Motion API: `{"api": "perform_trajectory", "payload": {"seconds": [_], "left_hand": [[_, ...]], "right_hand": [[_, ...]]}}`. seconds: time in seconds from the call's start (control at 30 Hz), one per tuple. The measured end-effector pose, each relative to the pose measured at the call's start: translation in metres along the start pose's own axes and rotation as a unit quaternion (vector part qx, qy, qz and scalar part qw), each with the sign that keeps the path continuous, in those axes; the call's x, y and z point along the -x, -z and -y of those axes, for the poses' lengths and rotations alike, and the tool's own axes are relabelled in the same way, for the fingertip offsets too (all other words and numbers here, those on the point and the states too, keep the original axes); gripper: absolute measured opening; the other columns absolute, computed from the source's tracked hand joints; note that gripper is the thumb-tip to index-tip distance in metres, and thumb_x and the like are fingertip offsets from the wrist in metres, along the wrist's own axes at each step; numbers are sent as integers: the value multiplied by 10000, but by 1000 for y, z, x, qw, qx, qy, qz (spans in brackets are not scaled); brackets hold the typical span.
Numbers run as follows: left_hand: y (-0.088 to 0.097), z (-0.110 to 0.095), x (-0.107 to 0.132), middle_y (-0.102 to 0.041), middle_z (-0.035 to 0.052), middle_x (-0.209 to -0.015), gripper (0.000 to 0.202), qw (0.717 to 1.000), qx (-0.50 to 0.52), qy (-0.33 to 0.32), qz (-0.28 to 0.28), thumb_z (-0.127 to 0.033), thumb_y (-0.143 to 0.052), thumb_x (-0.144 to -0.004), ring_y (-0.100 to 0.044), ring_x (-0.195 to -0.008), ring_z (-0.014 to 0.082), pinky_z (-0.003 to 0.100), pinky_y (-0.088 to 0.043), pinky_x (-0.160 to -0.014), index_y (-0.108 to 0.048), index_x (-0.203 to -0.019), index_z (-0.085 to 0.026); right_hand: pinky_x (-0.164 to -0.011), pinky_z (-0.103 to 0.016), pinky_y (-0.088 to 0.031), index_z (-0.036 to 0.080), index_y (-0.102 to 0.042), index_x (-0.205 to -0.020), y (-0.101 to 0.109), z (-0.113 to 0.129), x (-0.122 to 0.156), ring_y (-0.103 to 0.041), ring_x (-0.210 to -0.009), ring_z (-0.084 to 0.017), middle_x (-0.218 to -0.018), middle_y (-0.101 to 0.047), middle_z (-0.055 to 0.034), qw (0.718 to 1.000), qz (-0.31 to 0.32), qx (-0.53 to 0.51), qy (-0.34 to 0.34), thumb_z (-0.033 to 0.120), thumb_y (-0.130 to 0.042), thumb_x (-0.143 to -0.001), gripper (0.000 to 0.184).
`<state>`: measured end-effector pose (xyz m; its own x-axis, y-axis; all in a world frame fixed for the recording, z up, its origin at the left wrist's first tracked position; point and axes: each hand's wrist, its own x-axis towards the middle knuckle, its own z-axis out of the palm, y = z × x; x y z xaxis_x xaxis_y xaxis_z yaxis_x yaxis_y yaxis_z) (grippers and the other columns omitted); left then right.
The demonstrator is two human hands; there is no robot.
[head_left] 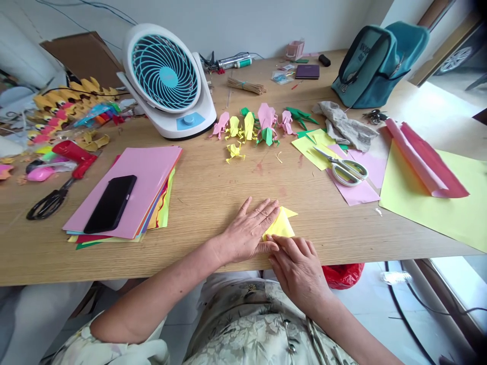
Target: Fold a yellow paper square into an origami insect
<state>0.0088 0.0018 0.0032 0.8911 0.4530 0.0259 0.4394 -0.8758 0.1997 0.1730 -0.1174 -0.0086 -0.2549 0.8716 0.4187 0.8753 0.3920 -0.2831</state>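
Lying nearly flat, fingers outstretched, the left hand [249, 228] covers part of the folded yellow paper [282, 226], whose sharp tip points right, long axis partly hidden. The right hand [299, 264] curls at its near edge, grip unclear. Under them, the wooden table [213, 187] runs to a pale wall [266, 28].

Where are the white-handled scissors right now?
In the head view, the white-handled scissors lie right of centre, across yellow paper and pink paper, beyond your right hand.
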Motion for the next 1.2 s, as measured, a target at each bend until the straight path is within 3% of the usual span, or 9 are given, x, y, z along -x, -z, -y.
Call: {"api": "perform_trajectory", "payload": {"seconds": [0.4, 0.53, 0.67, 0.77, 0.9, 1.2], "left_hand": [[7, 8, 8, -139, 145, -1652, 918, 995, -39, 86, 19, -741, -179, -914, -80, -1538, 338, 608, -33, -1204, -74, -1589, -127], [15, 16, 10, -100, 103, -1662, 883, 996, -6, 77, 44, -728, -123, -920, -48, -1543, 322, 596, -19, -1209, -40, -1593, -161], [22, 17, 5, -95, 80, -1665, 831, 997, 6, 77, 10, -696, -80, -936, -32, -1547, 304, 593, 13, -1209, -64, -1595, -191], [18, 12, -5, -134, 90, -1659, 821, 1000, 7, 26, -3, -696, -133, -945, -46, -1545, 310, 607, 41, -1201, -86, -1595, -195], [9, 7, -16, -182, 105, -1650, 791, 999, 10, -23, 22, -666, -193, -966, -98, -1540, 314, 609, 5, -1202, -106, -1592, -189], [6, 2, -16, -139, 98, -1657, 797, 998, -6, 47, 28, -658, -130, -972, -70, -1542, 314, 582, -37, -1215, -125, -1591, -156]], "right_hand": [[-808, -386, -389, 111, -613, -1270, -2, -1, 1, -505, -912, -238, -1124, -664, -104, 1000, 10, 4, 4, 188, -542, -947, 339], [-803, -389, -390, 96, -611, -1277, -3, -1, 1, -505, -913, -241, -1117, -665, -114, 1000, 6, 7, 3, 191, -534, -952, 347], [-805, -388, -388, 90, -602, -1290, -3, -1, 1, -503, -917, -241, -1120, -667, -113, 1000, 5, 5, 7, 193, -526, -957, 357], [-796, -385, -385, 109, -622, -1251, -3, -1, 2, -500, -904, -240, -1109, -664, -111, 1000, 3, 10, 3, 200, -529, -954, 325], [-774, -381, -372, 130, -666, -1146, -2, 0, 2, -481, -865, -238, -1008, -659, -94, 1000, 3, 9, -3, 200, -534, -947, 249], [-796, -382, -376, 109, -635, -1200, -1, 1, 0, -489, -888, -240, -1077, -668, -102, 1000, 9, 21, 2, 204, -521, -962, 280]]}}
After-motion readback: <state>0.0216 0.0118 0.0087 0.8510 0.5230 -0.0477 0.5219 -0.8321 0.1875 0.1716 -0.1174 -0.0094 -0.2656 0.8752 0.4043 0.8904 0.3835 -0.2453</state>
